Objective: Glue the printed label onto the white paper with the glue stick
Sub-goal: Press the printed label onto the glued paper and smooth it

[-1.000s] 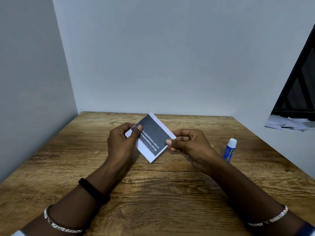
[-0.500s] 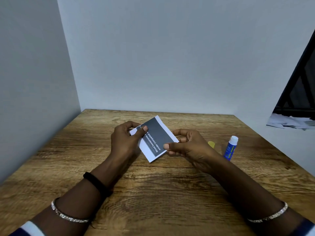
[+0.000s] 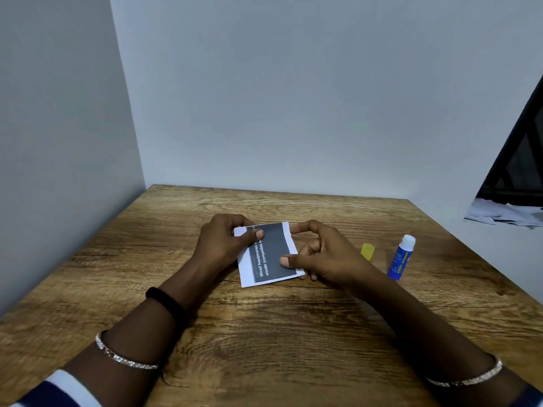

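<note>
I hold the white paper (image 3: 246,273) a little left of the frame's centre, over the wooden table (image 3: 264,342), with the dark grey printed label (image 3: 276,248) lying on top of it. White margins show along the label's left, lower and right edges. The label's white lettering runs sideways up its left half.

My left hand (image 3: 223,248) grips the paper's upper left corner. The thumb (image 3: 257,234) lies across the top of the label there, covering part of the text, and the fingers are curled round behind the sheet.

My right hand (image 3: 329,259) grips the opposite side. Its thumb (image 3: 285,261) presses down on the label's lower right part, and the index finger (image 3: 296,229) arches over to touch the paper's upper right corner. My other right fingers are curled in by the right edge, some tucked beneath the lower right corner. So the label sits between my two thumbs, both of them on its face.

I cannot tell whether the sheet rests flat on the wood or is held just above it.

Right of my right hand a small yellow cap (image 3: 367,251) lies on the table. Further right, apart from the cap, the blue glue stick (image 3: 401,259) stands with its white top upward.
</note>
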